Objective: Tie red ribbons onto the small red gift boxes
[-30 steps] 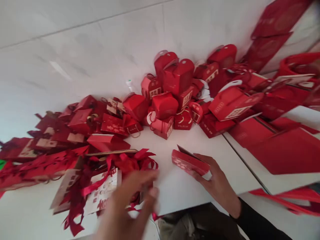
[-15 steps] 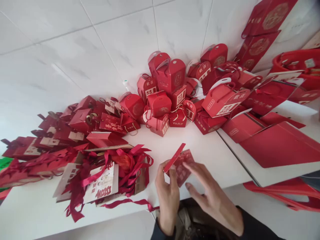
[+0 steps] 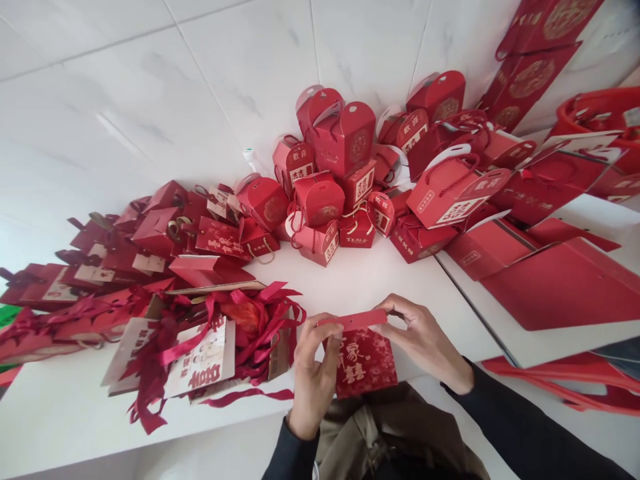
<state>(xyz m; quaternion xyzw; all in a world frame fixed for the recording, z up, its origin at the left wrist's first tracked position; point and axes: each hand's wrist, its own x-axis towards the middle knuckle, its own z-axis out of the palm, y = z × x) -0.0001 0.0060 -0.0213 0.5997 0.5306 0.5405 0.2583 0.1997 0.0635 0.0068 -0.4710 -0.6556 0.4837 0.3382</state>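
Observation:
Close to my body at the table's front edge is a red gift box with pale printed characters on its face. Its narrow plain red top strip, with a small hole in the middle, faces up. My left hand pinches the strip's left end between thumb and fingers. At the strip's right end, my right hand also grips with thumb and fingers. To the left of my left hand lies a carton full of dark red ribbons, with white printed cards leaning on its front.
Several small red gift boxes are heaped along the tiled wall. More boxes with ribbon handles crowd the left. A large flat red box lies on the right-hand table, with a red plastic stool below and a red basket behind.
The box has turned so its strip lies nearly level and its printed face shows. My right hand has moved up from beside the face and closed on the strip's right end.

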